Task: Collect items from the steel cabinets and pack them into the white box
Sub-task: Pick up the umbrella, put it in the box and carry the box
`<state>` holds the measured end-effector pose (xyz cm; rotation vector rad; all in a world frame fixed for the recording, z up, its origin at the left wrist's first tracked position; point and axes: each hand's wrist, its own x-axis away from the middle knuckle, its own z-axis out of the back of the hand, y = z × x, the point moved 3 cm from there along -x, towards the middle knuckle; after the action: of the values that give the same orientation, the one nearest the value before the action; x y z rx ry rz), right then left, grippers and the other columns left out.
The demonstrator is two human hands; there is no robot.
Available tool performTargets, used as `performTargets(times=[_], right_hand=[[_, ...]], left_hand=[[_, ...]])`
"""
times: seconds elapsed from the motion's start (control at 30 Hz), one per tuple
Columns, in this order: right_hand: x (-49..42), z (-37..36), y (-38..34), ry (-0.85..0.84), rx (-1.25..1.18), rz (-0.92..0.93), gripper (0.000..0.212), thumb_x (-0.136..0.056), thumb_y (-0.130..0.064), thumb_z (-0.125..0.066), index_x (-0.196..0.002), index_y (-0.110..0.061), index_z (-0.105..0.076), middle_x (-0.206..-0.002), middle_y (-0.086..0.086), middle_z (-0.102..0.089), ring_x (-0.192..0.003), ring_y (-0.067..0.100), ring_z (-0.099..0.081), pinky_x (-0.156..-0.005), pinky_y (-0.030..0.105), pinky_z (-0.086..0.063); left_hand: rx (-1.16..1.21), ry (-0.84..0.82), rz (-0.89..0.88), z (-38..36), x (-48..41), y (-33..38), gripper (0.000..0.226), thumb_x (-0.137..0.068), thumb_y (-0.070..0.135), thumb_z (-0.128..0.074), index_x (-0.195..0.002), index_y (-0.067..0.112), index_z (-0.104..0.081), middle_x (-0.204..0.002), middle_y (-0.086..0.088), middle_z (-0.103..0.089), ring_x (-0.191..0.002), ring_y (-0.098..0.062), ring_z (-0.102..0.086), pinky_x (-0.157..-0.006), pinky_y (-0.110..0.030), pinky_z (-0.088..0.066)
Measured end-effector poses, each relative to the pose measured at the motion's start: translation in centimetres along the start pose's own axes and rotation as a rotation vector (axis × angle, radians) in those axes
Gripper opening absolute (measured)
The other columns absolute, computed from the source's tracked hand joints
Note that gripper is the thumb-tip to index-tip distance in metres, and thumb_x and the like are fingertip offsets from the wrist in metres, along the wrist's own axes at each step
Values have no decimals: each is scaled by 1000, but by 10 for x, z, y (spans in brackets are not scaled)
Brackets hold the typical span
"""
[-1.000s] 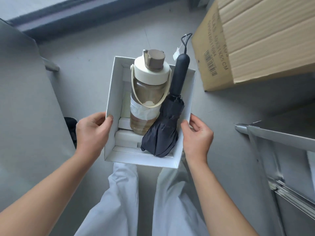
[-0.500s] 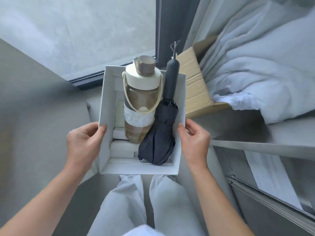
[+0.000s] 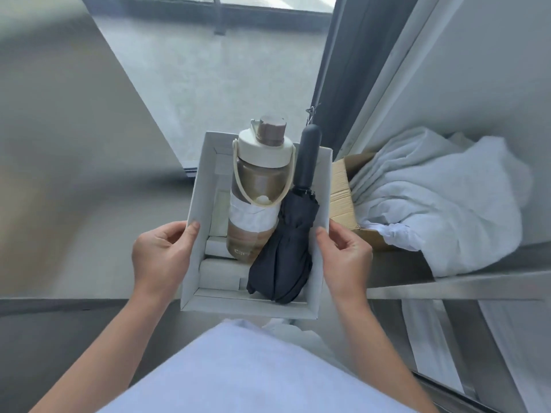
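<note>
As two hands (image 3: 161, 257) (image 3: 346, 257) grip one box (image 3: 200, 204), one bottle (image 3: 256, 186), one umbrella (image 3: 286, 254)

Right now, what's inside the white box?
In the white box: a brown bottle and a folded black umbrella lying on small white packages. The box floor beneath is covered.

Bottle (image 3: 257, 189) base: pale lettering, begins "Ci", rest hidden by umbrella (image 3: 283, 257).

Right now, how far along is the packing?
Done: a bottle and a folded umbrella lie in the white box with small white packets. In hand: the left hand and right hand grip the box's side walls. Left: the box is open; further items cannot be told.
</note>
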<state>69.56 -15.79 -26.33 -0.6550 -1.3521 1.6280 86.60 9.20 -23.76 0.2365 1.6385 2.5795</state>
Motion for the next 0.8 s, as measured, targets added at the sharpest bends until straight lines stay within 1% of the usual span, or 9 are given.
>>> performTargets(times=[0.07,0.17,0.3,0.37,0.43,0.53,0.6,0.73,0.8], right_hand=[[10,2,-9,2,23,24,32,-89,-21,-79,-119,-10,-77,-106,-1,-80,-85,-11,-70,-75,6,-51],[31,1,-20,-8,39,28,30,-89,-21,-79,-117,-14,-77,-104,-11,-79,-90,-10,-71,-76,6,-52],[60,0,-25,-40,79,59,22,-89,-19,-79,-111,-19,-80,-84,-35,-72,-85,-13,-71,-72,5,-50],[74,-2,-25,-56,103,66,25,-90,-22,-78,-114,-16,-79,-89,-27,-75,-87,-10,-71,-80,14,-55],[88,-5,-24,-81,89,62,30,-91,-24,-78,-118,-13,-77,-97,-15,-78,-88,-9,-71,-85,20,-58],[102,-8,-24,-145,65,78,35,-91,-22,-78,-123,-9,-74,-99,-16,-74,-88,-16,-68,-79,6,-52],[105,-10,-28,-204,62,90,35,-91,-23,-78,-123,-9,-74,-107,-8,-77,-93,-14,-69,-80,6,-52],[108,-9,-39,-310,70,118,34,-91,-29,-78,-122,-15,-76,-112,-4,-79,-97,-7,-71,-94,25,-58],[108,-6,-42,-360,61,134,33,-91,-28,-78,-121,-15,-76,-110,-6,-79,-97,-7,-71,-96,29,-58]], left_hand=[[5,18,-8,12,11,1,17,-88,39,-72,-72,43,-75,-71,18,-73,-62,5,-60,-62,-16,-49],[32,41,20,32,27,-1,19,-87,35,-74,-69,40,-73,-72,20,-73,-64,4,-63,-70,-24,-51],[65,80,48,60,51,-10,8,-87,30,-75,-79,31,-76,-72,15,-74,-65,3,-64,-72,-27,-53],[85,108,61,73,65,-13,1,-86,26,-76,-86,27,-76,-76,13,-74,-65,3,-65,-72,-25,-55],[101,147,65,86,80,-18,9,-86,23,-76,-91,30,-74,-77,15,-73,-65,6,-66,-67,-15,-55],[118,232,104,103,102,-27,22,-85,22,-77,-106,25,-74,-69,19,-71,-65,8,-67,-64,-7,-51],[110,278,125,110,115,-34,24,-84,27,-78,-108,26,-74,-70,19,-73,-68,4,-69,-66,-13,-54],[114,368,147,119,143,-37,25,-84,33,-77,-106,22,-75,-80,9,-76,-81,-9,-73,-84,-36,-59],[102,412,127,119,159,-33,22,-84,35,-77,-105,28,-76,-84,9,-77,-83,-8,-73,-83,-34,-60]])
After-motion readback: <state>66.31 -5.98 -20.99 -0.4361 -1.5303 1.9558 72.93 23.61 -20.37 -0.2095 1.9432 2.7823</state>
